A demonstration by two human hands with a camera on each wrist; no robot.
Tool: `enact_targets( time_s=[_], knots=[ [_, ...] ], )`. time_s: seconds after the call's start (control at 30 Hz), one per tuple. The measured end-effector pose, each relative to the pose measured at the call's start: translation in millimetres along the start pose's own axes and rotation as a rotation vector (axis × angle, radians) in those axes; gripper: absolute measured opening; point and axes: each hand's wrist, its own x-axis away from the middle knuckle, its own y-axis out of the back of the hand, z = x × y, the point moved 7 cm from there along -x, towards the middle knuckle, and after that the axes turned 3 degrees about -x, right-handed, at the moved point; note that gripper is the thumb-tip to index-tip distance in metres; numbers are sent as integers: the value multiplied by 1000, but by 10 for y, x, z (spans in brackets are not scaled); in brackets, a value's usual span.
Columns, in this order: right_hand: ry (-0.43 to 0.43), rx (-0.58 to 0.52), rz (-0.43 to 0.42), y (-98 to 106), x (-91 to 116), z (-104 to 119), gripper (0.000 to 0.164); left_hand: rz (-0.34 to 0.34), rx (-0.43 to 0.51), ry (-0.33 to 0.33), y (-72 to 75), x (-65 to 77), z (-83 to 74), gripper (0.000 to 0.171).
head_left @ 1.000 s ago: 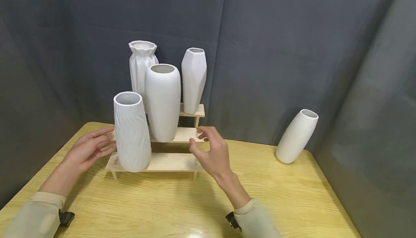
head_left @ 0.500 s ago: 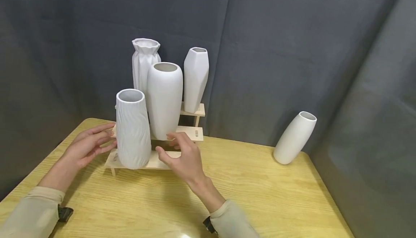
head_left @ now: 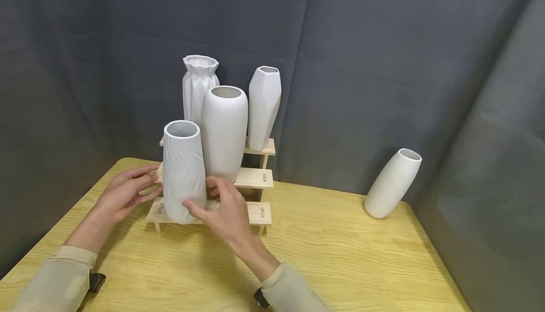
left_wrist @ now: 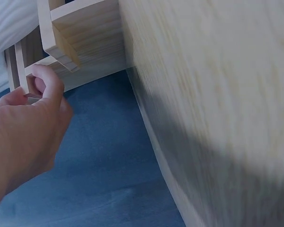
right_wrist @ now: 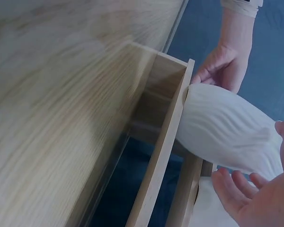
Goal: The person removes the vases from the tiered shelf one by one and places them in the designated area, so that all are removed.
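Left hand (head_left: 119,194) looks to be pinching middle shelf (head_left: 255,177) at its left end. Right hand (head_left: 230,211) wide, cupped by wavy vase (head_left: 184,174), upright on bottom shelf (head_left: 259,213); contact unclear. Guessing reach-for-vase step, so next move needs gentle grip.

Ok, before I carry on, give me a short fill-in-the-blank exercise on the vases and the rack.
1. The wooden rack bears ____ vases.
2. Of its three tiers, the rounded vase stands on the ____ one.
3. The right hand is nearest the wavy vase, which stands on the ____ tier.
4. The lone vase on the table stands off to the person's ____.

Missing words: four; middle; lowest; right.
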Motion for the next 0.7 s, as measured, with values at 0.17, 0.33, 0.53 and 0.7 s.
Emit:
enact_targets(
  time_s=[0.17,0.33,0.53,0.7],
  knots=[
    [-61,-6,10,-55,-7,-6,65,-2,1,-8,-3,-4,3,60],
    [-74,13,3,-93,-19,-10,72,4,9,-17,4,-11,26,43],
    [-96,-30,-6,-131,-30,-36,70,14,14,-14,-3,-35,58,39],
    [-130,-88,11,-183,-43,-38,73,8,9,-10,33,-5,25,47]
  ],
)
